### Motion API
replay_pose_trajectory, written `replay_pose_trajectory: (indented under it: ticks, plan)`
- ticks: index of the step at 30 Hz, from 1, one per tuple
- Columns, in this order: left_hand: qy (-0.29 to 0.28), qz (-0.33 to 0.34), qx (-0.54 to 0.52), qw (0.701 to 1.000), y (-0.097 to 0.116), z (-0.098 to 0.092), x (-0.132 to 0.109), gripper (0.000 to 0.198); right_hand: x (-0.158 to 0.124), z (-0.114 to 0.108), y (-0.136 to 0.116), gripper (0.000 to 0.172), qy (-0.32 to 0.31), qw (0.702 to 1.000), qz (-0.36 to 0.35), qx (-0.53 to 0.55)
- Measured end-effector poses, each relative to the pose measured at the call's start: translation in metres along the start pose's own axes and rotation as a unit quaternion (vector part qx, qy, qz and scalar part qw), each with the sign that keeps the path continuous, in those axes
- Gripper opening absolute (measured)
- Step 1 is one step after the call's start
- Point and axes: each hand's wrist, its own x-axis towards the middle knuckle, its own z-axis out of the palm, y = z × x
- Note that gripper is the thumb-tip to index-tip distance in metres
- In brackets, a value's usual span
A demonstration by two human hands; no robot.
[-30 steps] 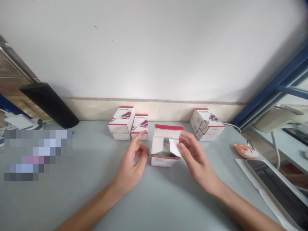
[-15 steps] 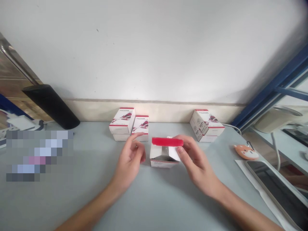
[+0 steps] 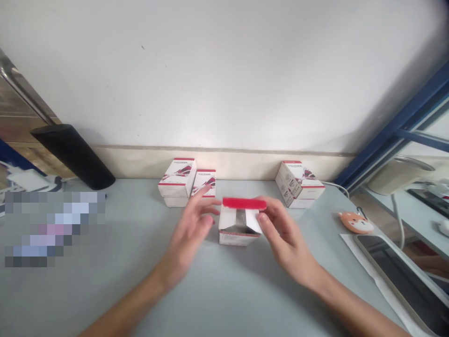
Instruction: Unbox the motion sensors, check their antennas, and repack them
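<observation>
While our right hand [image 3: 286, 241] is pinching the red-edged flap [image 3: 243, 203] of an open white cardboard box [image 3: 238, 238] between thumb and fingertips, our left hand [image 3: 187, 234] is hovering open just beside the box, its fingers spread, slightly blurred and apparently touching nothing. The box is sitting between our hands on a smooth grey tabletop [image 3: 133, 299], with its thin, glossy red strip stretched nearly level across the top. Its white card side flaps are splaying outward around a dim, greyish interior, and a printed band is running along its front face.

Behind our left fingertips, we are seeing a small printed carton [image 3: 203, 183] standing beside a stack of two cartons [image 3: 176, 183], all of them white card with red graphics and sharp square corners. Farther right, a matching carton [image 3: 300, 185] is sitting well apart, near a thin white cable [image 3: 336, 186]. Beyond our right hand, an orange fox-faced rubber pouch [image 3: 356, 222] is lying near a glass-fronted tablet [image 3: 403, 271] resting on white paper [image 3: 365, 255]. To the left, a matte black cylinder [image 3: 73, 157] is lying against the wall, and a pixelated patch [image 3: 52, 229] is hiding part of the tabletop. A cream skirting band [image 3: 224, 166] is running beneath the white plaster wall [image 3: 224, 70].
</observation>
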Motion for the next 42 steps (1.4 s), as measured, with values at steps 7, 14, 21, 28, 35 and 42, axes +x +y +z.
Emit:
replay_pose_trajectory:
  ticks: [7,14,21,28,35,42]
  plan:
    - [-0.046,0.217,0.287,0.932,-0.009,0.001,-0.007,0.048,-0.001,-0.002,-0.003,0.037,0.009,0.999,-0.031,-0.003]
    - [-0.047,0.260,0.279,0.923,-0.007,0.000,-0.005,0.046,0.003,-0.010,-0.010,0.019,-0.058,0.995,-0.078,0.036]
    - [0.028,0.212,0.182,0.960,-0.033,0.004,-0.010,0.049,0.000,-0.008,-0.003,0.030,-0.100,0.992,-0.073,0.023]
    - [-0.021,0.295,0.241,0.925,-0.023,0.005,-0.009,0.053,0.000,-0.001,-0.012,0.019,-0.046,0.991,-0.125,-0.029]
    - [-0.036,0.326,0.245,0.912,-0.017,0.004,-0.004,0.056,0.001,-0.003,-0.008,0.029,-0.064,0.986,-0.154,-0.028]
    - [-0.054,0.362,0.303,0.880,-0.014,0.002,-0.004,0.042,-0.002,-0.003,-0.004,0.028,-0.069,0.977,-0.196,-0.056]
